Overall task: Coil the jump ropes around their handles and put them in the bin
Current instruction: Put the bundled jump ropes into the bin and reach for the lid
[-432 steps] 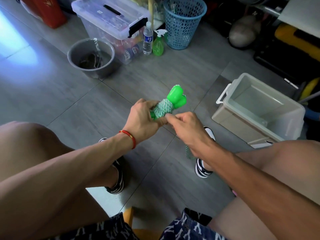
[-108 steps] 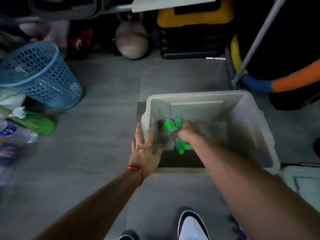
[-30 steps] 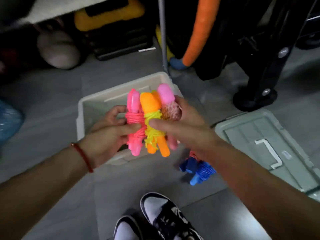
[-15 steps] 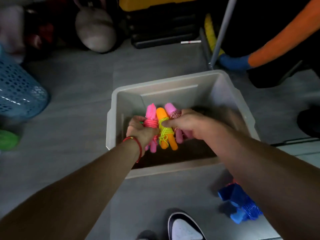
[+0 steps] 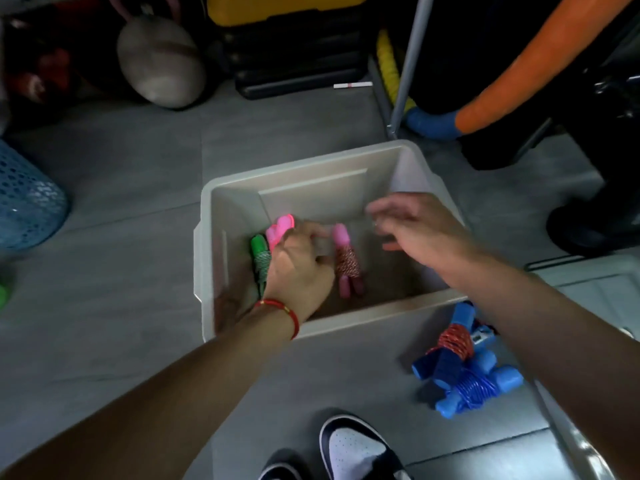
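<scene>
Grey tile floor; smooth plastic bin (image 5: 408, 308); left hand (image 5: 298, 271) apparently gripping pink handles (image 5: 278, 230); right hand (image 5: 420, 230) spread, blurred.

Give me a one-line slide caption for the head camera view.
Left hand settles coiled jump ropes into the bin; right hand hovers open; blue ropes wait outside.
</scene>
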{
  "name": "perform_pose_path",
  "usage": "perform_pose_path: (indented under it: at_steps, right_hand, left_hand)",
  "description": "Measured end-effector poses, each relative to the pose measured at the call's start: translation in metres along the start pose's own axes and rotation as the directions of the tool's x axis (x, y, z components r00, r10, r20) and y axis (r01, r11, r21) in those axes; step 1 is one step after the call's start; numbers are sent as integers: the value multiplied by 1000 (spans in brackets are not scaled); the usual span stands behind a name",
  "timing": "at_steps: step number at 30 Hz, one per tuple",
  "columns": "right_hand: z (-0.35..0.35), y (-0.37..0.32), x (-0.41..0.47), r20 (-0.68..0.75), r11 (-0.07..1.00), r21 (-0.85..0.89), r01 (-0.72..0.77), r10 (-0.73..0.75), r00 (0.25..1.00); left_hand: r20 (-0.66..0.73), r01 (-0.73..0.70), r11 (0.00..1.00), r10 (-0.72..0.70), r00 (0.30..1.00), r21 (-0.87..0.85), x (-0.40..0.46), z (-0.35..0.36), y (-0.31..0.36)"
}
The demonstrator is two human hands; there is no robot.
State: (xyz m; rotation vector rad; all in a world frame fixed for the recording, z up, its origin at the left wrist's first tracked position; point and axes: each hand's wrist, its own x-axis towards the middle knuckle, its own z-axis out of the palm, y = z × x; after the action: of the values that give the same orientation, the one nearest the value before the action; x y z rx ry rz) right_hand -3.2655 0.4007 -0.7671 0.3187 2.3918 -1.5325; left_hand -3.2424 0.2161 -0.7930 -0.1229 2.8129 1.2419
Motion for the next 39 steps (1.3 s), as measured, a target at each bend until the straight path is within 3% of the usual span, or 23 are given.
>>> perform_pose_path:
  at_steps: [2,4,6,8,10,11,13,16,19,23,25,30,33,34,37,39]
  right_hand:
    - [-33,1,-42,-140,998,54,36,-28,990]
    - [-57,25,-81,-316,993,118,-22,59,947]
    - [-67,67,-113,-435,975,112,-193,222,872]
    - [-62,116,-133,-419,894,129,-428,441,794]
    - [-39,147,-142,-248,763,216,-609,646,722]
    - [-24,157,-140,-192,713,256,-653,700,688]
    - [6,175,-124,-218,677,282,-680,735,642]
    - [40,189,-93,-379,616,118,-779,753,538]
    - [49,185,-80,-498,574,50,-818,724,478]
    - [34,204,-83,-490,660,-145,-737,600,633]
    - [21,209,-95,-432,719,-164,-676,564,704]
    - [-18,190,-138,-462,872,191,-451,486,742]
    - [-42,126,-152,-590,977,159,-145,212,779]
    - [-47,94,-151,-575,989,143,-38,114,810]
    - [-40,11,-124,-369,967,161,197,-126,921]
    - [-21,-30,-87,-247,976,-69,206,-217,944]
  left_hand:
    - [13,-221,974,223,975,-55,-29,4,33]
    - [89,-366,920,379,921,-139,-60,12,62]
    - [166,-408,883,449,878,-234,-86,25,75]
    - [195,-428,873,473,859,-234,-99,40,73]
    - [188,-504,864,496,848,-8,-100,51,56]
    - [205,-543,814,507,837,207,-98,52,47]
    - [325,-528,664,416,849,530,-94,49,28]
    - [457,-541,559,298,838,629,-97,43,9]
    - [487,-557,587,294,823,588,-95,39,3]
    - [434,-522,710,329,839,472,-90,29,1]
    - [379,-478,704,309,872,525,-88,20,-5]
    - [286,-269,632,77,955,727,-88,-16,-34]
    - [244,-145,653,-63,968,744,-85,-26,-42]
    - [249,-136,677,-72,966,723,-85,-26,-40]
    - [290,-104,738,-128,948,667,-79,-26,-34]
    - [308,-121,723,-133,942,681,-78,-28,-34]
